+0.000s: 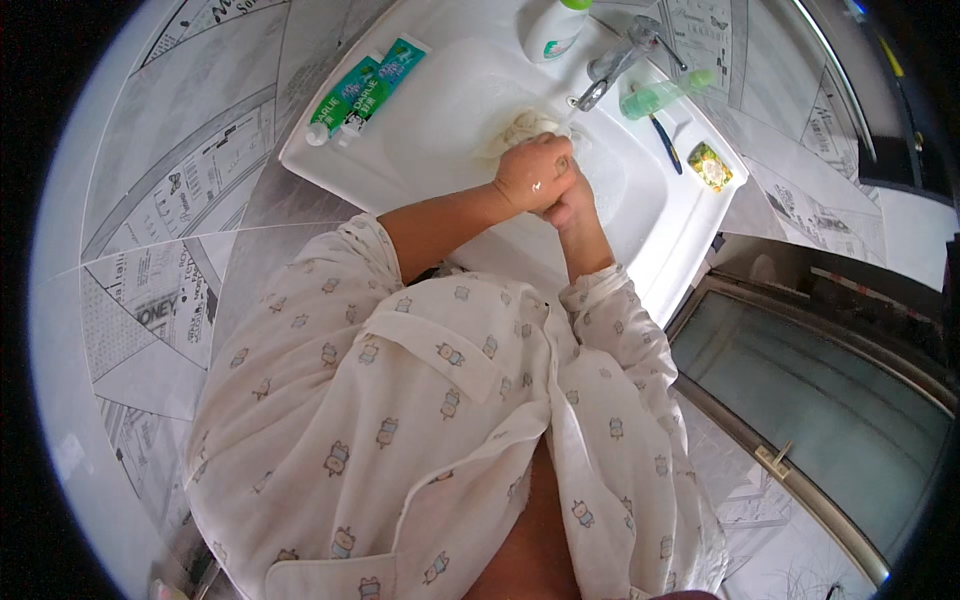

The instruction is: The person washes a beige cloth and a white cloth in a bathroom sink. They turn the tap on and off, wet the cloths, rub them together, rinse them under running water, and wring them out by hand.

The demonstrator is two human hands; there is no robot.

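Over the white washbasin (442,112), my left hand (534,174) and my right hand (574,199) are closed together, fingers curled and knuckles touching. A bunched, wet cream cloth (529,126) comes out from their far side and hangs down into the basin. Its part inside the fists is hidden. The skin on my left hand shines with wet. Just beyond the hands, a thin stream of water runs from the chrome tap (600,88) towards the cloth. My wrists are bare below the pushed-up sleeves of a patterned white shirt (450,375).
Two green Darlie toothpaste tubes (367,90) lie on the left rim. A white bottle (556,34) stands beside the tap. On the right ledge are a translucent green bottle (652,97), a dark toothbrush (666,144) and a patterned soap box (709,166). A framed glass door (810,375) is at right.
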